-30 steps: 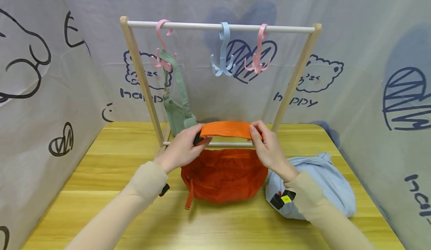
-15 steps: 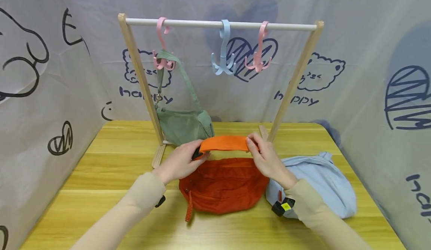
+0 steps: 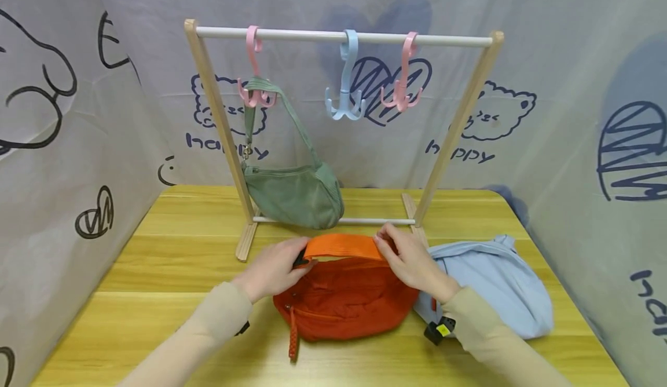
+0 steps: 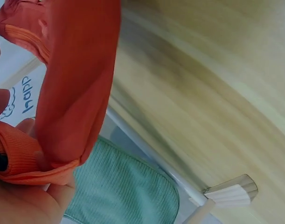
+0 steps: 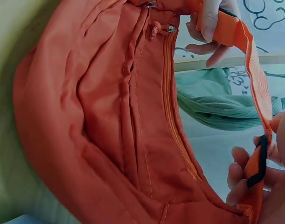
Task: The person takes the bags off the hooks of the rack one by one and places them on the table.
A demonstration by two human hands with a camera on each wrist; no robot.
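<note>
Head view: the left hand [image 3: 274, 266] and right hand [image 3: 409, 259] pinch opposite ends of the orange strap [image 3: 344, 245] of a red waist bag [image 3: 346, 303], near side of the rack [image 3: 297, 35]. A green shoulder bag [image 3: 294, 197] hangs far left; a light-blue bag [image 3: 495, 285] lies right.

Left wrist view: left fingers curl round the strap.

Right wrist view: a black slider [image 5: 259, 161] sits by the right fingers.

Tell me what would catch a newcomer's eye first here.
The red-orange bag stands out first, low in the centre, its bright orange strap held by the left hand and right hand. Behind it, a green bag hangs from the leftmost pink hook on the rack. A pale blue bag lies at right.
</note>
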